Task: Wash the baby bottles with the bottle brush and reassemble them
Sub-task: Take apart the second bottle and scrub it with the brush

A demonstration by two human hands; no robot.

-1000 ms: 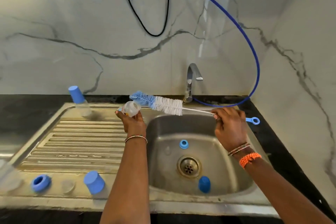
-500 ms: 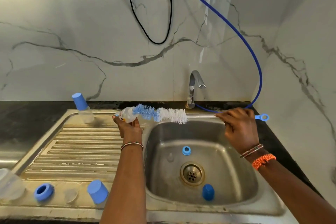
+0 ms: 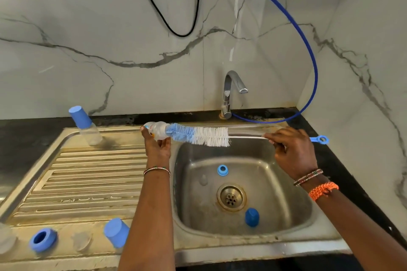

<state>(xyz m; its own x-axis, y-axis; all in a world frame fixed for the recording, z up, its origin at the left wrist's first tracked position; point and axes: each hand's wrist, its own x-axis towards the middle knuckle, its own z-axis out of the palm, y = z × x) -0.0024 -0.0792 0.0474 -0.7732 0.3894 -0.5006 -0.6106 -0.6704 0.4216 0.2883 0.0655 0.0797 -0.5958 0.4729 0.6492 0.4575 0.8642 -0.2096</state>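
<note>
Bare forearms, no sleeves. Left wrist (image 3: pixel 156 170): thin beaded bracelet. Right wrist (image 3: pixel 315 181): beaded bracelet plus orange, possibly braided, band.

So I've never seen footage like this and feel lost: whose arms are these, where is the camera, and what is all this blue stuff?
The camera sits on a person's head, looking down at their own arms over a steel sink. The left hand holds a clear baby bottle; the right hand grips the wire handle of a bottle brush, its blue tip entering the bottle. Loose parts: a blue ring and dark blue cap in the basin, another ring and cap on the drainboard, a capped bottle behind.
</note>
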